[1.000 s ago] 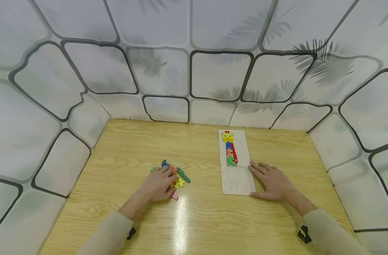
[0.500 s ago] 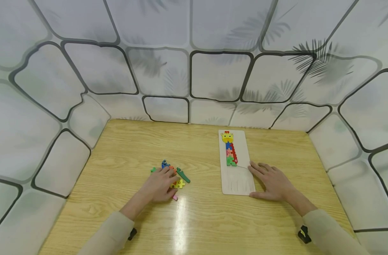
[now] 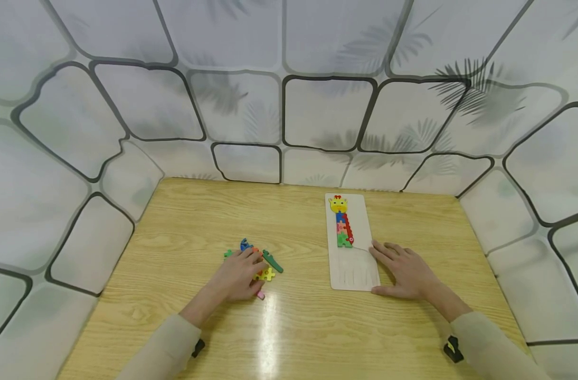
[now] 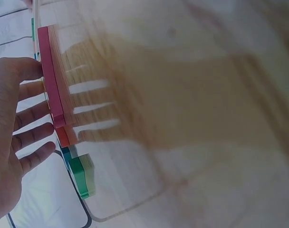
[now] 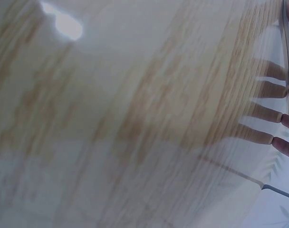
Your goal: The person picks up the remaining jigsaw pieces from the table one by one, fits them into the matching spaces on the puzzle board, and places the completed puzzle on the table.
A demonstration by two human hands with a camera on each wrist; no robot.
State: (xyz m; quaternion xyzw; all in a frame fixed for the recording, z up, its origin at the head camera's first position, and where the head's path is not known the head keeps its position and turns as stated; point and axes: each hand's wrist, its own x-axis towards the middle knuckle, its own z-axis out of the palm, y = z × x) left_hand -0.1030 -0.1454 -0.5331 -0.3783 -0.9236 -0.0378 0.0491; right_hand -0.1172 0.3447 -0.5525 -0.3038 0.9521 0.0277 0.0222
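My left hand [image 3: 236,275] lies over a small pile of puzzle pieces at centre left, its fingers loosely spread. Its thumb touches the long pink piece [image 4: 50,76]. Around the fingers show a yellow piece [image 3: 268,274], a blue piece [image 3: 245,244], an orange piece [image 3: 256,250] and a dark green piece [image 3: 272,261]; others are partly hidden under the hand. My right hand [image 3: 406,273] rests its fingertips and thumb along the right edge of a pale wooden puzzle board [image 3: 338,269]. On that board lies a giraffe's yellow head [image 3: 338,205], above joined neck pieces [image 3: 342,229].
Both hands work on a glossy wood-grain table [image 3: 298,327]. Patterned panels [image 3: 250,105] enclose its back and sides. The board's lower half shows bare wood with thin lines.
Under my left hand the pink and yellow pieces have shifted very slightly. My right hand and the board stay in place.
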